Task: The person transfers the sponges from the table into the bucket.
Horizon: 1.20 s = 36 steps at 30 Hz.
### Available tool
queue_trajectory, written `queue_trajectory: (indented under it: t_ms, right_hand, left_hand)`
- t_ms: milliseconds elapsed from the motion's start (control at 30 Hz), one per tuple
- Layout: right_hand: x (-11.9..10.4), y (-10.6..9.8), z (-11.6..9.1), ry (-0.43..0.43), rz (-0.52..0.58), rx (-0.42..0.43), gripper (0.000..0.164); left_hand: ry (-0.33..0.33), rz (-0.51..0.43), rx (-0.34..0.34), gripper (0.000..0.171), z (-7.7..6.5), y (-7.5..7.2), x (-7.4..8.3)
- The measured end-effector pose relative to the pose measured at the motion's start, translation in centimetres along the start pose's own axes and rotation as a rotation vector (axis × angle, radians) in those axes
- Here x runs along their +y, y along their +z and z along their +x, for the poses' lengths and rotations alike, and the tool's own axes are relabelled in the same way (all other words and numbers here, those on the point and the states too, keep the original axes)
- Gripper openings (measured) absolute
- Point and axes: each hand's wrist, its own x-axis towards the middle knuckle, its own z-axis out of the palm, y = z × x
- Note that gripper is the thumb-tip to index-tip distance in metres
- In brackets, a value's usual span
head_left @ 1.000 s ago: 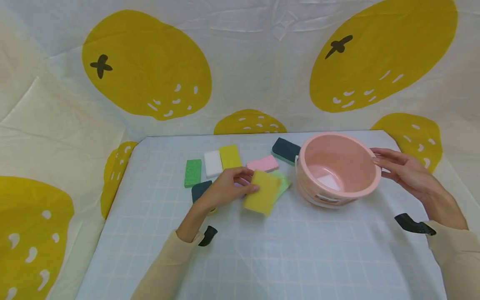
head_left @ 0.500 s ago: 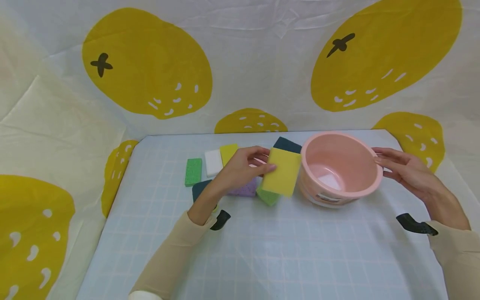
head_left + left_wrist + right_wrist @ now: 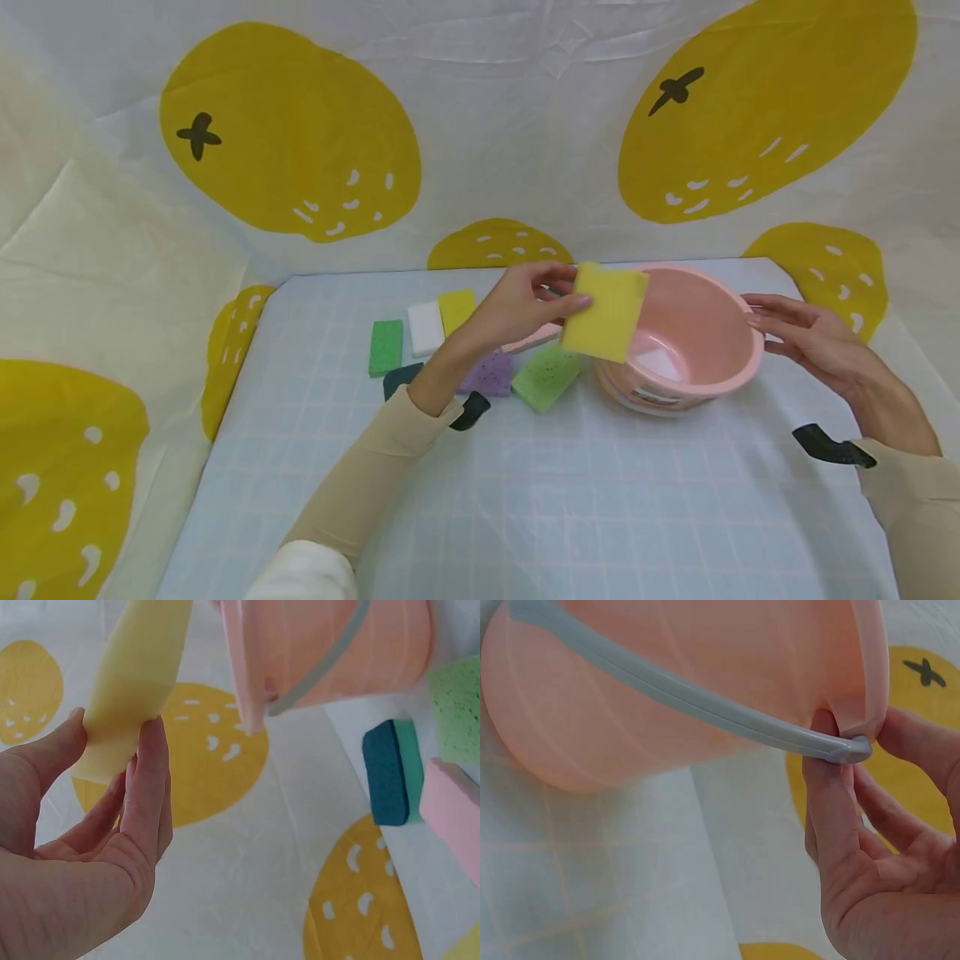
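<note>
Between thumb and fingers my left hand (image 3: 528, 304) pinches a yellow sponge (image 3: 606, 315), held up at the left rim of a pink bucket (image 3: 708, 333). In the left wrist view the sponge (image 3: 139, 675) looks slightly bent and stands apart from the bucket (image 3: 330, 660). My right hand (image 3: 825, 346) grips the bucket's right rim. The right wrist view shows its thumb at the rim and a finger under the grey handle (image 3: 705, 712) where it joins. A white piece (image 3: 658, 363) lies on the bucket's floor.
Left of the bucket lie a light green sponge (image 3: 547, 377), a purple sponge (image 3: 489, 374), a pink sponge (image 3: 534, 337), a green sponge (image 3: 386, 347), a white sponge (image 3: 426, 328), a yellow sponge (image 3: 456, 309) and a dark sponge (image 3: 401, 379). Another dark sponge (image 3: 386, 772) shows beside the bucket.
My left hand has lifted the yellow sponge and carried it rightward, from over the light green sponge to the bucket's left rim. The right hand and the bucket have stayed in place.
</note>
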Motion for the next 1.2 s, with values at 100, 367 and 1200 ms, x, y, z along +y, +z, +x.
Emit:
queue_trajectory:
  t_ms: [100,367,1200]
  right_hand:
    - [-0.1,0.0,0.0,0.008,-0.002,0.000,0.034]
    - [-0.2,0.2,0.0,0.020,-0.014,-0.001,0.033]
    - [-0.3,0.2,-0.2,0.030,-0.018,-0.011,0.033]
  left_hand:
    - [0.005,-0.011,-0.004,0.050,1.0,0.7,0.4]
    - [0.003,-0.058,0.019,0.052,3.8,2.8,0.5]
    - [-0.107,0.514,-0.014,0.028,9.3,10.2,0.0]
